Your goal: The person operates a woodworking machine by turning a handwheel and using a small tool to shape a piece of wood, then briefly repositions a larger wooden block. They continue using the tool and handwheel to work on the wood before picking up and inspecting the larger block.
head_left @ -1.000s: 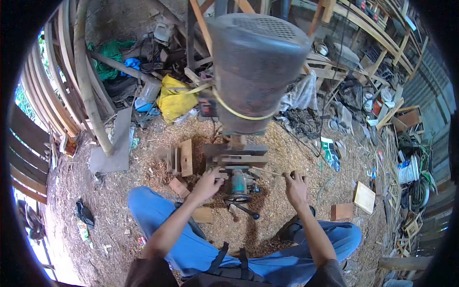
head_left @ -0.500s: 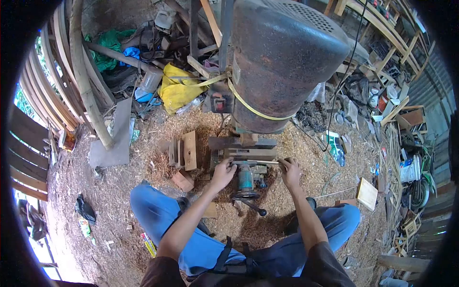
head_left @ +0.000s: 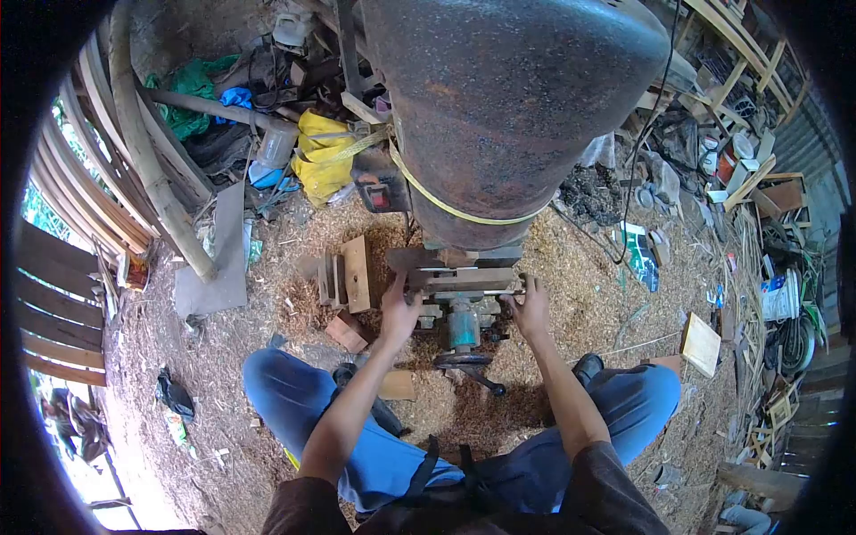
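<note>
A rusty drill-press-like machine (head_left: 499,116) looms in front of me, with a yellow strap around its housing. Below it, a piece of wood (head_left: 471,278) lies crosswise over the green vise (head_left: 463,325) with its handwheel (head_left: 463,359). The fingers of my left hand (head_left: 400,310) are closed around the left end of this wood. At its right end, my right hand (head_left: 531,308) grips with thumb and fingers. The fingertips of both hands are partly hidden.
Several wood blocks (head_left: 357,275) stand left of the vise, with a reddish block (head_left: 346,333) nearby. Wood shavings cover the floor. A power switch box (head_left: 379,192) hangs beside the machine, and a cable (head_left: 627,214) runs down its right. Poles lean at far left.
Both hands have moved slightly away from me, toward the machine, and the left has shifted left. The thin strip between them is now against the wood on the vise. My view has tilted slightly.
</note>
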Tool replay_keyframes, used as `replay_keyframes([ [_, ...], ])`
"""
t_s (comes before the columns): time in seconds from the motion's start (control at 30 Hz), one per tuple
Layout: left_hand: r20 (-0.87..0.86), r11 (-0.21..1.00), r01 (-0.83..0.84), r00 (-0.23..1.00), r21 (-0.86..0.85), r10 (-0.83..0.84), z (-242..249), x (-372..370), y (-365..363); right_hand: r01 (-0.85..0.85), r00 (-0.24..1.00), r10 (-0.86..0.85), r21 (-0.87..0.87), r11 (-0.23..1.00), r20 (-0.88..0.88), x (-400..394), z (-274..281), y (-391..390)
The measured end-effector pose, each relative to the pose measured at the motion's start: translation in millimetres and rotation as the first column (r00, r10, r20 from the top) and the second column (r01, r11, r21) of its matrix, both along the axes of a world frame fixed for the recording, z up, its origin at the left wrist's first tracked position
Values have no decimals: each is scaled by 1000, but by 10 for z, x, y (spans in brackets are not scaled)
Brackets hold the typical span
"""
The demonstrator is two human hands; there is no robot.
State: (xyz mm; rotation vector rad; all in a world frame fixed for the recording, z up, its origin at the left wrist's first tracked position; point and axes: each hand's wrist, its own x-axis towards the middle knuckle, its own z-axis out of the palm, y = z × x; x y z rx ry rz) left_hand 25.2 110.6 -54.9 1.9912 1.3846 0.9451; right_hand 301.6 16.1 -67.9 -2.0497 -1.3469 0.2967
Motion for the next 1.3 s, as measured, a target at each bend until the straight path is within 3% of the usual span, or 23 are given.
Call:
replay_keyframes([
  [0.1, 120, 996, -15, 992, -85, 26, 30, 54, -32, -73, 994, 74, -20, 997, 75, 80, -90, 21],
  [0.17, 88, 995, -11, 996, -98, 20, 69, 72, -8, -46, 969, 32, -52, 998, -243, 52, -65, 25],
  [0.33, 110, 998, 15, 994, -60, -9, 83, 119, 26, -68, 994, 64, -55, 996, -85, -3, -62, 38],
  [0.4, -16, 961, 6, 1000, -276, -11, 179, 116, 22, -45, 990, 33, -81, 996, -136, -44, -9, 54],
  [0.43, -18, 962, 6, 1000, -272, -11, 52, 118, 28, -20, 984, 0, -110, 994, -181, -56, 22, 78],
  [0.47, 57, 989, 3, 998, -151, 6, -230, 124, 15, -20, 984, 1, -106, 994, -180, -51, -27, 89],
  [0.5, 136, 1000, -10, 991, -26, 13, -395, 136, -1, -23, 993, 23, 5, 1000, -115, -24, -132, 96],
  [0.53, 193, 997, 21, 981, -78, -5, -413, 143, -22, -33, 998, 38, 114, 993, -48, -1, -200, 89],
  [0.57, 195, 997, 21, 981, -76, -6, -368, 158, -67, -32, 998, 38, 116, 993, -46, 8, -213, 54],
  [0.63, 142, 993, -111, 984, 33, 105, -269, 199, -117, -29, 1000, 29, 9, 1000, 13, 41, -237, 47],
  [0.67, 139, 992, -115, 983, -44, 120, -325, 182, -105, -6, 991, -8, -102, 995, -137, 18, -100, 44],
  [0.8, -66, 997, -79, 995, 3, 79, -398, 114, -89, -26, 988, 13, -85, 996, -154, 41, -11, 41],
  [0.87, 283, 965, -57, 950, -258, 132, -388, 151, -140, -19, 977, -6, -112, 994, -212, 53, 0, 42],
  [1.0, 296, 968, -50, 947, -245, 123, -542, 93, -75, -14, 992, 0, -112, 994, -128, 20, -93, 48],
  [1.07, 211, 984, -73, 972, -162, 107, -586, 71, -37, -21, 974, 3, -78, 997, -227, 11, -61, 68],
  [1.17, 232, 977, -40, 968, -212, 90, -524, 43, -27, -11, 993, 5, -45, 999, -121, -31, -30, 81],
  [1.3, 247, 966, -104, 955, -235, 163, -372, 82, -83, -12, 993, 12, 2, 1000, -119, 16, -124, 48],
])
